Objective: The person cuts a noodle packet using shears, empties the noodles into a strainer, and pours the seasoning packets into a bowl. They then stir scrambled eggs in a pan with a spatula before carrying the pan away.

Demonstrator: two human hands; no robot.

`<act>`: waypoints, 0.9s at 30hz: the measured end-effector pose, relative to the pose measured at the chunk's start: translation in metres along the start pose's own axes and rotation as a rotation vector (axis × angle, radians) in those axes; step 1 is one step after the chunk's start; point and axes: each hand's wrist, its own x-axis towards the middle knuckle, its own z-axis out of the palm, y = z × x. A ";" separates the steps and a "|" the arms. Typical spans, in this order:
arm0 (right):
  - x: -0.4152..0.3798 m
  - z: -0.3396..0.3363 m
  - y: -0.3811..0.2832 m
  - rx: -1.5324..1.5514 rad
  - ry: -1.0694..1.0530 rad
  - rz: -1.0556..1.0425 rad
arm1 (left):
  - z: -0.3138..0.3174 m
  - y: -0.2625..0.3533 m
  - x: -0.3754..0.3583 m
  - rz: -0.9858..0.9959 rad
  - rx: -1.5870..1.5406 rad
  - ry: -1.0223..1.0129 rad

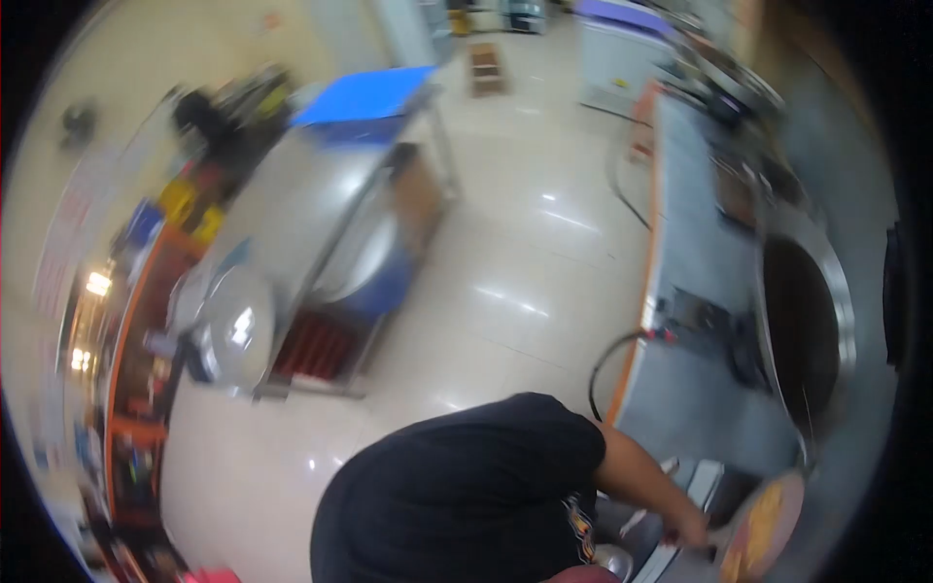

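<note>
The left hand (690,532) is closing around the handle end of a pan (783,515), as far as the blur shows, while the right hand is out of view, so whether it is open or gripping cannot be told. The pan is lying on the far side of the left hand from the black shirt (447,496), toward the lower right of the view, with yellowish food (763,525) spreading across it. Its long axis, handle to round body, is running roughly on in line with the forearm, so the left hand is the nearer one in sight, already at the handle. The large pot (845,301) is standing above the pan in the view, beyond it along the table (671,403), apart from the fingers. Whether the pan is resting on something or hanging in the grip cannot be told.
</note>
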 end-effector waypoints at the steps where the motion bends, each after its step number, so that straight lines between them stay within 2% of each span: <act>1: 0.008 0.042 0.000 -0.073 0.114 -0.091 | 0.003 0.000 -0.002 -0.048 -0.079 -0.033; 2: 0.020 0.076 -0.004 -0.153 0.236 -0.158 | 0.007 0.002 -0.007 -0.103 -0.165 -0.061; 3: 0.025 0.093 -0.018 -0.183 0.297 -0.139 | 0.010 0.005 -0.013 -0.157 -0.267 -0.074; 4: 0.018 0.068 -0.041 -0.103 0.377 -0.126 | 0.010 0.009 -0.018 -0.215 -0.376 -0.081; 5: 0.032 0.077 -0.045 -0.004 0.344 -0.014 | 0.006 0.016 -0.024 -0.271 -0.479 -0.084; 6: 0.036 0.037 -0.058 0.149 0.071 0.167 | 0.000 0.025 -0.028 -0.323 -0.556 -0.081; 7: 0.025 0.002 -0.068 0.125 0.070 0.219 | -0.006 0.034 -0.033 -0.360 -0.620 -0.080; 8: 0.018 -0.035 -0.081 0.174 -0.086 0.368 | -0.013 0.039 -0.034 -0.387 -0.657 -0.083; 9: 0.010 -0.048 -0.084 0.209 -0.074 0.410 | -0.019 0.051 -0.043 -0.395 -0.708 -0.042; 10: -0.004 -0.084 -0.094 0.304 -0.096 0.504 | -0.022 0.046 -0.041 -0.392 -0.690 -0.118; 11: -0.006 -0.085 -0.086 0.339 -0.115 0.538 | -0.025 0.041 -0.039 -0.346 -0.757 -0.148; 14: -0.035 -0.092 -0.063 0.311 -0.078 0.428 | -0.029 0.046 -0.041 -0.384 -0.768 -0.177; 15: -0.045 -0.096 -0.058 0.258 -0.064 0.301 | -0.031 0.046 -0.040 -0.402 -0.751 -0.183; 19: -0.059 -0.108 -0.085 0.395 -0.038 0.304 | -0.029 0.052 -0.041 -0.430 -0.763 -0.154; 22: -0.024 -0.105 -0.126 0.470 -0.057 0.349 | -0.027 0.048 -0.040 -0.401 -0.748 -0.159; 24: 0.019 -0.073 -0.127 0.460 -0.008 0.283 | -0.021 0.045 -0.041 -0.393 -0.746 -0.151; 26: 0.051 -0.064 -0.117 0.516 -0.018 0.461 | -0.021 0.051 -0.043 -0.430 -0.746 -0.125; 27: 0.057 -0.062 -0.102 0.491 0.009 0.458 | -0.020 0.049 -0.043 -0.439 -0.760 -0.113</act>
